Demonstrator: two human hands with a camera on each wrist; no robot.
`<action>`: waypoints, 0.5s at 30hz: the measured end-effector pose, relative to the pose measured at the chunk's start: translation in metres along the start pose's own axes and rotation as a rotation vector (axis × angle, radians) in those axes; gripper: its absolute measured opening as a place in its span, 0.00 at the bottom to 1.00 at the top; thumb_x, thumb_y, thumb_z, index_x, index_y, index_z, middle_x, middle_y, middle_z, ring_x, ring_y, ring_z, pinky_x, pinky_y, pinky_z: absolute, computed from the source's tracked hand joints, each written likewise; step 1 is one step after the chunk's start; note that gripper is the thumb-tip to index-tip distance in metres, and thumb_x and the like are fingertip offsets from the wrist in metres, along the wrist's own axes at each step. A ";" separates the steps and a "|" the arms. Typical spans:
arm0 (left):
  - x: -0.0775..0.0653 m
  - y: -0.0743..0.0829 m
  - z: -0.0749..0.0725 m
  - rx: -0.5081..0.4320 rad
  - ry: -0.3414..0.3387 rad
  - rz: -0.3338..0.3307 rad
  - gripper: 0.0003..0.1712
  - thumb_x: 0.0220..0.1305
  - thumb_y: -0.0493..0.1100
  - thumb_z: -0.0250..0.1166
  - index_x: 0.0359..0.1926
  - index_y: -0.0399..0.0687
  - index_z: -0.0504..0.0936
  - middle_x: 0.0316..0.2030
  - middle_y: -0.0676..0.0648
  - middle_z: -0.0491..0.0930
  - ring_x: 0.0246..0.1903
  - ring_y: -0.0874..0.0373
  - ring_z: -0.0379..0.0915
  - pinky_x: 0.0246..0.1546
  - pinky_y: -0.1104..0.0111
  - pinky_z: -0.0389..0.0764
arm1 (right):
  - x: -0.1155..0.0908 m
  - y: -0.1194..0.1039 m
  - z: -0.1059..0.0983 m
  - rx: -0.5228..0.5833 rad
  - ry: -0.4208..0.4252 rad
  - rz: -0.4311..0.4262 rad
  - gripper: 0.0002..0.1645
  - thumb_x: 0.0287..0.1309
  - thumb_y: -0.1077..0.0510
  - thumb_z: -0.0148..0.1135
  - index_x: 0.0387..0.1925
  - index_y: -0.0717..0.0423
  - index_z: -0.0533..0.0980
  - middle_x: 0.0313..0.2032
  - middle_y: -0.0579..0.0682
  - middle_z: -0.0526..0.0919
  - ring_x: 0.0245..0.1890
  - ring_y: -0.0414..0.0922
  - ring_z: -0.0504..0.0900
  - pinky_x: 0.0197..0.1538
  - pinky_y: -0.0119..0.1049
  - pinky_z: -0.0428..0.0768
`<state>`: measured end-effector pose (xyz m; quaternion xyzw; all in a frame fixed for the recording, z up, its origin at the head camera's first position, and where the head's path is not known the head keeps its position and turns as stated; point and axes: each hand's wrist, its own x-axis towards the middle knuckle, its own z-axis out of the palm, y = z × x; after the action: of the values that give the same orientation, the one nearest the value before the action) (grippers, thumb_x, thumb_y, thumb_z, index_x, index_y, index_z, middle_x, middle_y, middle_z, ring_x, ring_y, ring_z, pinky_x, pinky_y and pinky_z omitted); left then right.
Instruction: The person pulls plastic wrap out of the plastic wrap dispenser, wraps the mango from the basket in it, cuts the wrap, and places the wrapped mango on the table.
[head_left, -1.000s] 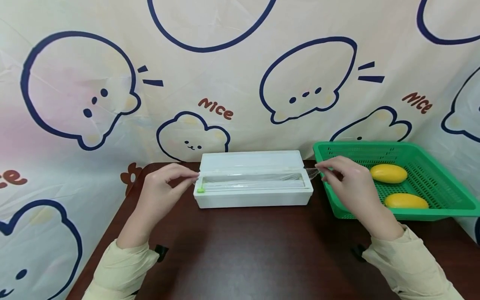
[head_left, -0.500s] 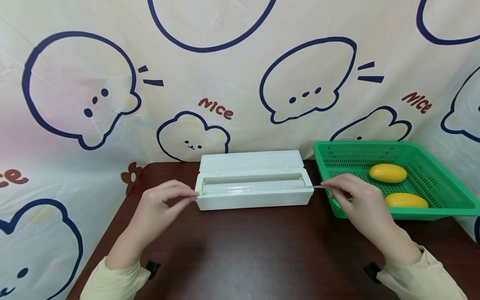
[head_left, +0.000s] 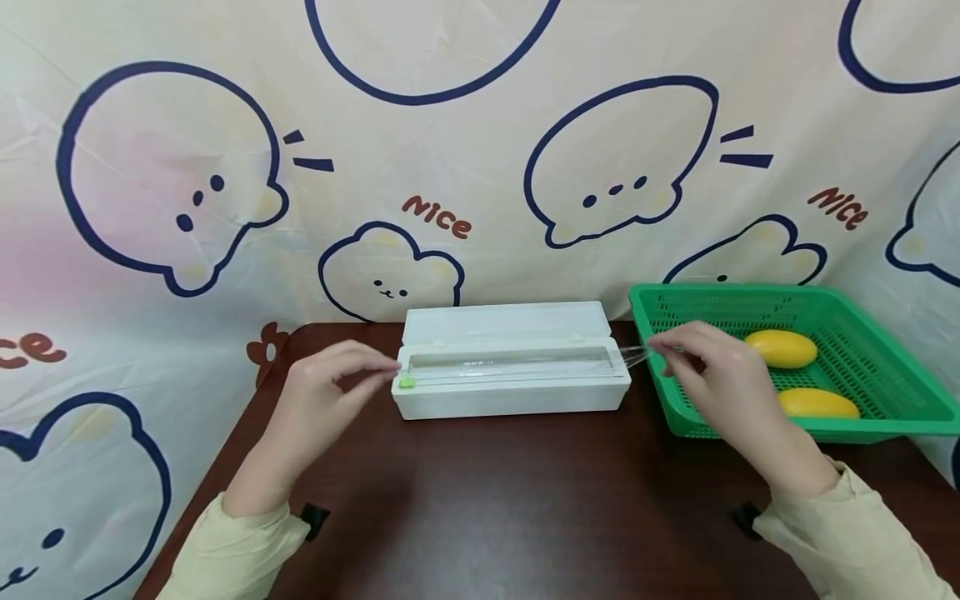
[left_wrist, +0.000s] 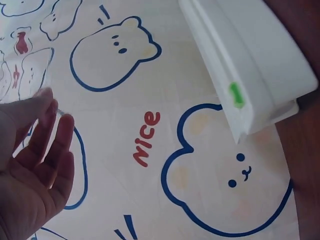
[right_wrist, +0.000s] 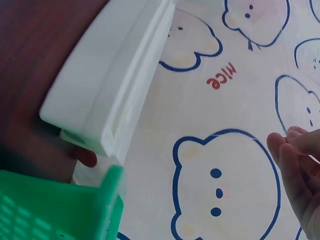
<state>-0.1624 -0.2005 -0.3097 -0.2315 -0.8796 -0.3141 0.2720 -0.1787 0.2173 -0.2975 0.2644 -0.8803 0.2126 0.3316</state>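
Note:
A white plastic wrap dispenser with its lid raised lies on the table. A small green slider sits at its front left. Clear plastic wrap stretches over the dispenser, its bunched right side showing past the right end. At the left end my left hand pinches the wrap's edge between thumb and forefinger; the other fingers are loosely bent in the left wrist view. Just beyond the right end, my right hand pinches the wrap's other side, in front of the green basket.
The green plastic basket stands to the right, close to the dispenser. Inside lie two yellow mangoes, one behind and one in front. A dark brown table extends forward; a printed cloth hangs behind it.
Both hands first came down and forward with the wrap pulled taut near the dispenser's front edge. Since then they have risen slightly back, and the wrap's right side spreads again.

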 end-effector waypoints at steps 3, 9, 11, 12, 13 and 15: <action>0.014 -0.003 0.002 0.013 0.043 -0.031 0.14 0.51 0.31 0.74 0.38 0.51 0.88 0.35 0.53 0.84 0.38 0.62 0.78 0.38 0.62 0.81 | 0.013 0.004 0.000 -0.010 -0.007 0.029 0.14 0.53 0.72 0.66 0.39 0.56 0.83 0.35 0.49 0.84 0.25 0.39 0.78 0.31 0.26 0.77; 0.041 -0.009 0.007 0.012 0.097 -0.050 0.10 0.55 0.32 0.71 0.38 0.47 0.88 0.36 0.49 0.84 0.37 0.59 0.77 0.36 0.60 0.81 | 0.031 0.010 0.004 -0.020 -0.008 0.064 0.10 0.56 0.69 0.65 0.39 0.57 0.83 0.35 0.51 0.83 0.22 0.40 0.78 0.28 0.36 0.78; 0.048 -0.010 0.008 0.010 0.111 -0.054 0.10 0.55 0.31 0.71 0.38 0.46 0.88 0.36 0.47 0.84 0.37 0.57 0.76 0.35 0.58 0.81 | 0.034 0.011 0.005 -0.022 0.002 0.079 0.09 0.57 0.69 0.65 0.39 0.57 0.83 0.34 0.51 0.83 0.22 0.40 0.78 0.27 0.33 0.77; 0.051 -0.010 0.008 0.011 0.118 -0.053 0.09 0.56 0.31 0.70 0.38 0.46 0.88 0.36 0.47 0.84 0.37 0.57 0.76 0.35 0.58 0.81 | 0.036 0.012 0.005 -0.018 0.009 0.086 0.09 0.57 0.69 0.65 0.39 0.57 0.83 0.34 0.51 0.83 0.22 0.41 0.78 0.27 0.32 0.76; 0.053 -0.010 0.008 0.013 0.123 -0.052 0.09 0.56 0.31 0.70 0.38 0.45 0.88 0.36 0.46 0.84 0.37 0.56 0.76 0.35 0.57 0.81 | 0.037 0.013 0.006 -0.013 0.015 0.094 0.09 0.58 0.69 0.64 0.39 0.57 0.83 0.33 0.51 0.83 0.22 0.41 0.78 0.26 0.30 0.75; 0.056 -0.010 0.008 0.020 0.135 -0.051 0.09 0.57 0.31 0.70 0.38 0.45 0.88 0.36 0.46 0.84 0.37 0.56 0.75 0.37 0.57 0.80 | 0.039 0.014 0.007 -0.011 0.031 0.101 0.09 0.58 0.69 0.64 0.40 0.58 0.83 0.32 0.51 0.83 0.22 0.41 0.78 0.26 0.25 0.73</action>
<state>-0.2122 -0.1887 -0.2840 -0.1847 -0.8679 -0.3271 0.3249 -0.2149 0.2115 -0.2776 0.2146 -0.8884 0.2284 0.3354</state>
